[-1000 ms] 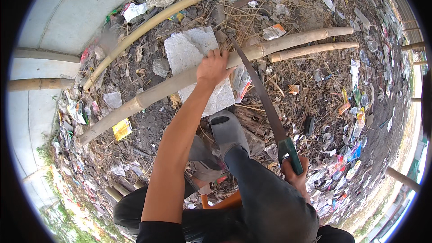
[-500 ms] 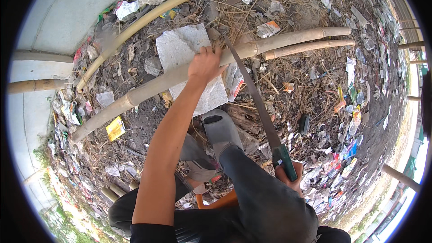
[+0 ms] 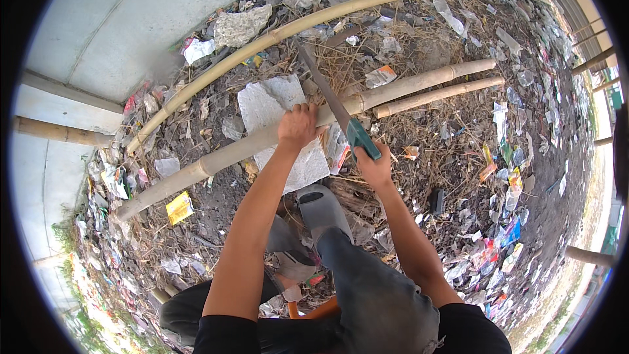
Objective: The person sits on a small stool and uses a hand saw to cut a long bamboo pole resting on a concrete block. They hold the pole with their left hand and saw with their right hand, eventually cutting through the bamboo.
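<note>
Nearest to me, below the left hand, is a grey closed shoe with an oval hole on top (image 3: 324, 215). Beyond it, the right hand (image 3: 375, 167) is closed around the dark green handle of a hand saw with a long, brownish metal blade (image 3: 335, 100). The left hand (image 3: 298, 124) is curled, and has hold of a thick, pale tan bamboo pole (image 3: 239, 147) from above. This pole runs out to both sides of that hand and lies across a rough white slab (image 3: 268, 99), whose material I cannot tell.

The blade crosses the pole just right of the left hand, so I judge that the step in hand is sawing. How deep the cut is, I cannot see. The next move, I think, calls for a straight pull toward the body, with the left thumb clear of the teeth.

Farther than both hands lie a thinner bamboo stick (image 3: 439, 96), to the right, then a long, curved, yellowish bamboo pole (image 3: 288, 29).
</note>
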The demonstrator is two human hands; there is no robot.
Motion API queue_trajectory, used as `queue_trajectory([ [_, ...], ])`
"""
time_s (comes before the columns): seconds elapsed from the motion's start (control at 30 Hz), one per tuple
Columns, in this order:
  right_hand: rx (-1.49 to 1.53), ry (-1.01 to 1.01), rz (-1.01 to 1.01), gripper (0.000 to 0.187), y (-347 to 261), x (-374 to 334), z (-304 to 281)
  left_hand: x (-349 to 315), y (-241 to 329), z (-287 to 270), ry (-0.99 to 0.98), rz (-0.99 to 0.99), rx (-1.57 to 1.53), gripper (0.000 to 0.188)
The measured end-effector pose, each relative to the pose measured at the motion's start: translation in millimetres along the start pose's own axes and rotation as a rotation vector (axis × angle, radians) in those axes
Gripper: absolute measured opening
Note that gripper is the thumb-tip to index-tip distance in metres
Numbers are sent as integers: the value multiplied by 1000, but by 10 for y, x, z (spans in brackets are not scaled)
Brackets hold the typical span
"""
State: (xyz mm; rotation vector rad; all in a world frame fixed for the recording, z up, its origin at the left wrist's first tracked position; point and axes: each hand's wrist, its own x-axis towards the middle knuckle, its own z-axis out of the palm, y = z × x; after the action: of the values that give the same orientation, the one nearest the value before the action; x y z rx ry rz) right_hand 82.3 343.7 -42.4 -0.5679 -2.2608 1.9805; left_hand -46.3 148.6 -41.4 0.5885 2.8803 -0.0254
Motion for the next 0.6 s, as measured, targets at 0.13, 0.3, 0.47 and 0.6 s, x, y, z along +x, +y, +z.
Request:
queue_trajectory([
  [0.13, 176, -46, -11, 11, -3, -533, -263, -79, 270, 29, 104, 55, 12, 67],
  [0.3, 330, 52, -191, 13, -33, -1344, -800, -557, -124, 56, 200, 23, 13, 69],
  [0.47, 161, 178, -153, 14, -88, -1828, -1531, -1265, -349, -575, 312, 177, -68, 65],
  [0.6, 80, 157, -26, 17, -2, -2196, -1917, -2148, -373, -1717, 234, 217, -139, 60],
])
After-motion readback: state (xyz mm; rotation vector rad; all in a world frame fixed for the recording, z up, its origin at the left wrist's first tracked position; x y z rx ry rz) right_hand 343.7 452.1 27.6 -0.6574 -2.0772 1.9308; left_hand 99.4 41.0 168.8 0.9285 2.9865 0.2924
